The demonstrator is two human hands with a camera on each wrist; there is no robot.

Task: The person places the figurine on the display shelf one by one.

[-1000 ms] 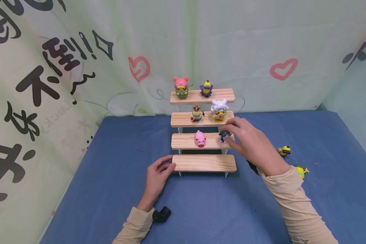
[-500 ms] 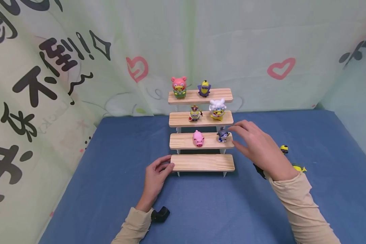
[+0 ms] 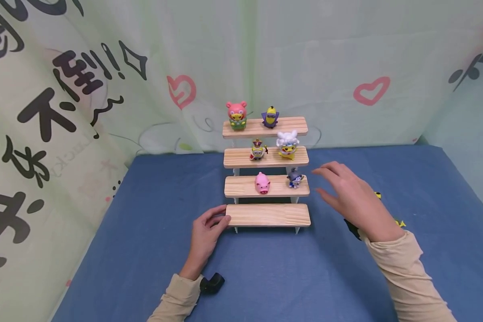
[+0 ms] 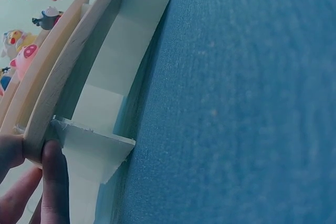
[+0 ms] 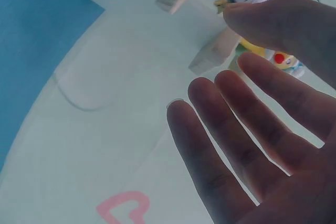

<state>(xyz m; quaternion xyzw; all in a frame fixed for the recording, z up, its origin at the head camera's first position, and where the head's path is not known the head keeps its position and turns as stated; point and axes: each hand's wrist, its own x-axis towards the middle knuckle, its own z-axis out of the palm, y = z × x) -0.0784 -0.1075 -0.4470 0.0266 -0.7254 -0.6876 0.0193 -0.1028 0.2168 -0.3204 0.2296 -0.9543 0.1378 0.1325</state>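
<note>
My left hand (image 3: pixel 209 230) pinches the left end of the lowest board of a stepped wooden display stand (image 3: pixel 267 215), with the thumb over its front corner. In the left wrist view, fingertips (image 4: pixel 52 166) lie against the board's end. Held apart from the stand on its right side, my right hand (image 3: pixel 354 199) has its fingers spread with nothing between them. Nearest to it is a small dark-headed figurine (image 3: pixel 295 178) at the right end of the second board from the bottom. A pink pig figurine (image 3: pixel 262 183) stands left of that one.
Higher boards carry a crowned minion figurine (image 3: pixel 257 150), a white-topped yellow figurine (image 3: pixel 287 145), a pink-hooded figurine (image 3: pixel 237 116) and a purple-winged minion figurine (image 3: pixel 270 117). Yellow figurines (image 3: pixel 400 223) lie on the blue cloth (image 3: pixel 265 277), partly behind my right arm. A printed curtain (image 3: pixel 298 58) hangs behind.
My right hand has let go of the dark-headed figurine and drawn back to the right. The figurine stays upright on its board. My left hand keeps its hold on the stand.
</note>
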